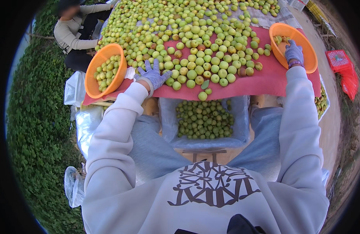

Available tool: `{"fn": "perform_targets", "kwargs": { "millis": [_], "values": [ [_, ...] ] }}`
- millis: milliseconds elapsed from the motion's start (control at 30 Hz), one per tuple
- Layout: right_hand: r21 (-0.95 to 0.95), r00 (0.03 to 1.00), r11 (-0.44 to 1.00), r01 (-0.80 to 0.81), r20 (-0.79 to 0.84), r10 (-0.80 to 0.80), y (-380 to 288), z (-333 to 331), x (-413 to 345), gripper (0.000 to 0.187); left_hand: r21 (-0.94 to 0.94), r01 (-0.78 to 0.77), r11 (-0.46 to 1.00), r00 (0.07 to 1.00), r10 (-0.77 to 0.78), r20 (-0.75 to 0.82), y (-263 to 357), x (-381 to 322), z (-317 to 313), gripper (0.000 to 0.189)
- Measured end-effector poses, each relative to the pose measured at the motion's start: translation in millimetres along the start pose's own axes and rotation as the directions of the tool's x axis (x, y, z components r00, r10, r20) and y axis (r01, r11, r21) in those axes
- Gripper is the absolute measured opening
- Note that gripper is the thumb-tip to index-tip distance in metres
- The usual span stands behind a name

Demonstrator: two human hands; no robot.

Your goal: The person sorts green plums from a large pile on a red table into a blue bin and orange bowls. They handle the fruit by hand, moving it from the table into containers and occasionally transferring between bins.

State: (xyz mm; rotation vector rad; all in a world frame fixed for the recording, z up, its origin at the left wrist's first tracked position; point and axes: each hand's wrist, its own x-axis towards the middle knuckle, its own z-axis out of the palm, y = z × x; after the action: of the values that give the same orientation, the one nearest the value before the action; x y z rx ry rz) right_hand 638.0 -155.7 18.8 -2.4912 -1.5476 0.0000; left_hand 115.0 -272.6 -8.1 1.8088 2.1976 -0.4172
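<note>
Many round green fruits [199, 61], some with brown patches, lie loose over a red cloth [264, 84]. My left hand [153, 74], in a thin patterned glove, rests spread at the near left edge of the fruits, its fingers apart. Left of it an orange plastic basket [123, 63] holds a heap of green fruits. My right hand [294, 52], gloved too, reaches into a second orange basket [311, 60] at the right, which holds a few brownish fruits. Whether its fingers hold a fruit is hidden.
Between my knees stands a plastic-lined crate [241, 137] of green fruits. Another lined crate [327, 108] of fruits is at the right, partly hidden. A co-worker [70, 32] sits at the upper left. A red net bag [348, 84] lies on the right ground.
</note>
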Motion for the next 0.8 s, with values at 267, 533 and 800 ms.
{"fn": "perform_targets", "kwargs": {
  "millis": [267,533,800],
  "values": [
    [0.335,0.737,0.771,0.541,0.253,-0.627,-95,-11,-86,0.033,-0.153,-0.387,0.909,0.866,0.302,-0.398,38,-19,6,0.063],
    [0.111,0.558,0.668,0.735,0.459,-0.691,-133,8,-166,0.041,0.356,-0.723,0.593,0.443,0.792,-0.420,93,-44,30,0.024],
    [0.156,0.675,0.756,0.635,0.363,-0.642,-124,9,-119,0.027,0.332,-0.727,0.601,0.423,0.773,-0.473,91,-54,-2,0.015]
  ]
}}
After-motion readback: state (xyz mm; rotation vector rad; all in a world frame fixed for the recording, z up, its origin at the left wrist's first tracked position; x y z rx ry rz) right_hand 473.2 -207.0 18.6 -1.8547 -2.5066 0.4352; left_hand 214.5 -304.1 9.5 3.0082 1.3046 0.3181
